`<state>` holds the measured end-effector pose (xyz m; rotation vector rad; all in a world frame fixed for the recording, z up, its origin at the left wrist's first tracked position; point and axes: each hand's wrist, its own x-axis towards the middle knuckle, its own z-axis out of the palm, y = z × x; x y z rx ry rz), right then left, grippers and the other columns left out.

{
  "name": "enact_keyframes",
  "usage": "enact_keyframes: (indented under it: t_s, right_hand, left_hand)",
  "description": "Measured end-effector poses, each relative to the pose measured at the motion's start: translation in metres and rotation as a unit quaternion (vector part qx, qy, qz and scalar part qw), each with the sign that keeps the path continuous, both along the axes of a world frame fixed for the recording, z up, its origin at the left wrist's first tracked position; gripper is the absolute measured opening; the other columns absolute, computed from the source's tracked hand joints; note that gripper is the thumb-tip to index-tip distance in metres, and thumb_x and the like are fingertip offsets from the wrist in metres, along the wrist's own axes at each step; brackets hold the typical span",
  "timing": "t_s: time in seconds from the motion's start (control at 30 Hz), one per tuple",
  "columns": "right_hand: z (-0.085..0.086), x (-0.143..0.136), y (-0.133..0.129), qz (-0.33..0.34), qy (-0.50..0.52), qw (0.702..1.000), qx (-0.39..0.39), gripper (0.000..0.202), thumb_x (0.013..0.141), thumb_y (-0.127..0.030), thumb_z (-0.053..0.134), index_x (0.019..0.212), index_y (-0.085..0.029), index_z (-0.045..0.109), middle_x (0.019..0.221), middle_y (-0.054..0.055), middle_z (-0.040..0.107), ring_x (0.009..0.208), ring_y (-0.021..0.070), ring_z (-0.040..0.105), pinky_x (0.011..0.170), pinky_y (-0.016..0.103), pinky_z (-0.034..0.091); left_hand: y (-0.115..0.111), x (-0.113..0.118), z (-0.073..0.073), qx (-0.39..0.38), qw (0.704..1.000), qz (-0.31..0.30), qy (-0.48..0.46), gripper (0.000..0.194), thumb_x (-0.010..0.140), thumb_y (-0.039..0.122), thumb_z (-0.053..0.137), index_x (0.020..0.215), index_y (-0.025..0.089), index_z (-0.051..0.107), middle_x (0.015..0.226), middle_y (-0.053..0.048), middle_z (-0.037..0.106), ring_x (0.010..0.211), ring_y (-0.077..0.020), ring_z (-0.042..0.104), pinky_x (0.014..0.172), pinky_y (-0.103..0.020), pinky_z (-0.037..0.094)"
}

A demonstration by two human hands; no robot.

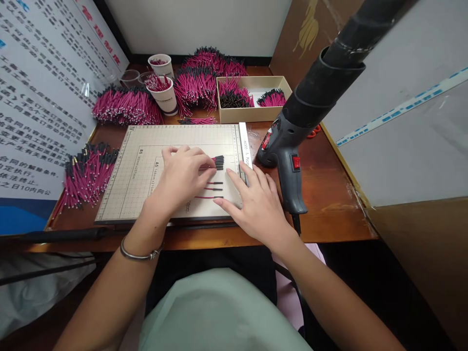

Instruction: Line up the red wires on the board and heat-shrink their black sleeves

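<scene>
A small group of magenta wires with black tube ends [219, 163] lies on a beige gridded paper-cutter board [127, 170]. My left hand [182, 171] is over this group, its thumb and fingers closed around the wires, whose black ends stick out to the right. Its palm hides their other ends. Below the group, a few single magenta wires [218, 189] lie spaced apart on the board. My right hand [256, 202] rests at the board's right side with fingers spread. Its thumb tip is at the black end of the lowest wire, and its fingers reach the white edge strip [244, 146].
A dark heat gun [290, 124] stands tilted at the right. Behind the board are wire piles [197, 87], paper cups [165, 96] and a shallow box [241, 115] holding wires. More wires [89, 173] lie left of the board. Partition walls enclose the wooden desk [325, 195].
</scene>
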<state>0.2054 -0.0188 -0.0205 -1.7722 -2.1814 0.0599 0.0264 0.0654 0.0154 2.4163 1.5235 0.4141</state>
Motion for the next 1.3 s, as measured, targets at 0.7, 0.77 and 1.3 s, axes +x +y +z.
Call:
enact_keyframes:
  t_s: [0.7,0.77,1.3]
  right_hand:
    - [-0.007,0.004,-0.006,0.052,0.034,0.993,0.096,0.062,0.098,-0.065,0.052,0.133,-0.018,0.073,0.15,0.019,0.058,0.137,0.0424,0.053,0.103,0.058,0.058]
    - [-0.007,0.003,-0.006,0.05,0.035,0.993,0.097,0.062,0.098,-0.065,0.052,0.133,-0.018,0.073,0.15,0.019,0.058,0.138,0.043,0.053,0.103,0.058,0.058]
    - [-0.007,0.005,-0.005,0.04,0.049,0.997,0.045,0.066,0.097,-0.07,0.05,0.139,-0.024,0.07,0.154,0.015,0.055,0.143,0.0419,0.047,0.112,0.059,0.052]
  left_hand:
    - [-0.006,-0.012,-0.002,-0.03,0.999,-0.032,-0.013,0.017,0.094,0.032,0.067,0.082,0.025,0.077,0.098,-0.003,0.079,0.098,-0.0259,0.062,0.096,-0.048,0.029]
    - [-0.005,-0.012,-0.003,-0.03,0.999,-0.036,-0.016,0.017,0.094,0.031,0.067,0.082,0.025,0.077,0.098,-0.002,0.08,0.098,-0.0257,0.063,0.096,-0.048,0.029]
    - [0.001,-0.016,-0.006,-0.019,0.997,-0.069,-0.028,0.019,0.097,0.033,0.066,0.084,0.027,0.079,0.097,0.0,0.08,0.098,-0.0244,0.063,0.095,-0.046,0.026]
